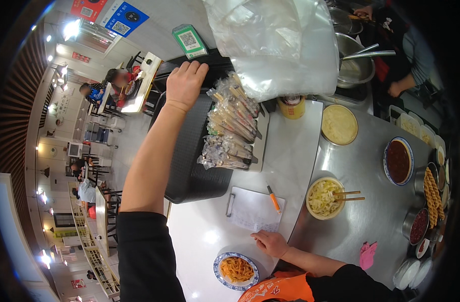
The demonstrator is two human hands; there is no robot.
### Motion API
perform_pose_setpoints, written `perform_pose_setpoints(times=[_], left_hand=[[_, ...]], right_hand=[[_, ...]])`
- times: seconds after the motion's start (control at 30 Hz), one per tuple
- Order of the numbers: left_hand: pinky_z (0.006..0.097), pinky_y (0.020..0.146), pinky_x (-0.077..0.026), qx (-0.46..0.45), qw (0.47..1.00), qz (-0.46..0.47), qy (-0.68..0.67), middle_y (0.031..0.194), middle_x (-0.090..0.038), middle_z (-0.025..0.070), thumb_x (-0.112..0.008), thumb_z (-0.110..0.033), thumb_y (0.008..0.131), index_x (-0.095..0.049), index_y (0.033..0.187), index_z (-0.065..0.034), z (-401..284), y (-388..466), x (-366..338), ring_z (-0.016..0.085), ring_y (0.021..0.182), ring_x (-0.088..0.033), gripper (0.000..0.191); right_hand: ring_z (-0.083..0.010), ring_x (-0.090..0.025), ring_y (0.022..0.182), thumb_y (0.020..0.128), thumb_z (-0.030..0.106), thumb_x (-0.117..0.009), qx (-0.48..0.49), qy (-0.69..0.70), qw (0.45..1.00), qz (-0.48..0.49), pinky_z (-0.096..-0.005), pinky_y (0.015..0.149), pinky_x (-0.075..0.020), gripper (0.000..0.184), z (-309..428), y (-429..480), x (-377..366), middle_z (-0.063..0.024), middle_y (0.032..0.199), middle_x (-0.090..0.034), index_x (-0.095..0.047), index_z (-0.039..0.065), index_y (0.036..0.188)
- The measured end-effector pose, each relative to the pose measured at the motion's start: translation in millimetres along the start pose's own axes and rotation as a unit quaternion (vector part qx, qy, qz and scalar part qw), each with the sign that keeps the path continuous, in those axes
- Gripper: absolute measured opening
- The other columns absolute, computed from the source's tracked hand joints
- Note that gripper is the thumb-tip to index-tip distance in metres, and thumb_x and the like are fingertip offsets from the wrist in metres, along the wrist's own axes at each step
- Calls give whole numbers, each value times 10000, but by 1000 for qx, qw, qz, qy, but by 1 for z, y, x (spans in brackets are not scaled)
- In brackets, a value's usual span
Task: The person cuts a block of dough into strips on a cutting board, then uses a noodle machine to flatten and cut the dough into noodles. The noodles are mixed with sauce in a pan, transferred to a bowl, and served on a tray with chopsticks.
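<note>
My left hand is stretched far forward, its fingers curled over the rim of a stack of black plastic trays. My right hand rests with loosely bent fingers at the near edge of a clipboard with written paper; an orange pen lies on it. Near my right hand, a blue-and-white plate holds orange shredded food. Wrapped chopsticks and cutlery fill a light holder beside the trays. A bowl of chopped cabbage with wooden chopsticks stands on the steel counter.
Clear plastic bags hang over the counter's far side, above a yellow tin. Bowls of sauce and other foods line the right. A pink cloth lies on the steel. A co-worker's arm is at upper right; seated people are at left.
</note>
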State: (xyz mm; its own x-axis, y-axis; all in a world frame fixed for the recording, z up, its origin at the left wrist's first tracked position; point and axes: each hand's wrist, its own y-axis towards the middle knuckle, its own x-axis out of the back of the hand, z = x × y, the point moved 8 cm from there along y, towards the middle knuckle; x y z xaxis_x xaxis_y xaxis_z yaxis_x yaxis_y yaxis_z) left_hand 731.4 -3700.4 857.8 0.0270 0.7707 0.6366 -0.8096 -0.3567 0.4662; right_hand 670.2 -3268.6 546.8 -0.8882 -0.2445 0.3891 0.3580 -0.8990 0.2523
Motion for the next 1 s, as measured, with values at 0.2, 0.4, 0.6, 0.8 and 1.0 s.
perform_pose_setpoints(times=[0.2,0.4,0.6,0.8,1.0], left_hand=[[338,745,-562,20,999,42,12,979,-688,-14,-645,-146,896,-667,1096,-146,13,2,-1,176,904,-686,202],[360,815,-585,-4,1000,20,12,1054,-707,7,-615,-137,908,-657,1190,-145,28,4,19,210,994,-697,285],[380,837,-588,50,997,5,59,1083,-704,19,-578,-135,950,-638,1242,-156,78,6,49,228,1013,-693,298],[493,926,-583,172,984,-9,52,1258,-726,134,-578,-164,1020,-603,1401,-208,158,-9,113,378,1164,-694,384],[490,803,-570,237,962,-72,110,1059,-710,159,-620,-270,1057,-618,1262,-110,221,-41,244,400,966,-704,260]], right_hand=[[-262,-722,766,905,68,-711,-2,5,1000,3,-379,643,-583,291,-1,-1,-2,-45,927,-709,-686,126,1190],[-262,-722,768,907,71,-704,-4,4,1000,3,-381,640,-581,297,0,1,-1,-41,936,-711,-677,132,1197],[-290,-707,764,916,97,-701,-1,20,1000,2,-406,638,-569,306,0,0,-1,-52,946,-686,-658,143,1216],[-295,-711,788,930,95,-685,-10,12,1000,10,-416,661,-571,284,0,0,-3,-62,952,-692,-661,139,1210],[-309,-709,793,933,78,-679,-21,33,999,1,-432,670,-569,240,1,1,-1,-81,930,-699,-679,115,1171]])
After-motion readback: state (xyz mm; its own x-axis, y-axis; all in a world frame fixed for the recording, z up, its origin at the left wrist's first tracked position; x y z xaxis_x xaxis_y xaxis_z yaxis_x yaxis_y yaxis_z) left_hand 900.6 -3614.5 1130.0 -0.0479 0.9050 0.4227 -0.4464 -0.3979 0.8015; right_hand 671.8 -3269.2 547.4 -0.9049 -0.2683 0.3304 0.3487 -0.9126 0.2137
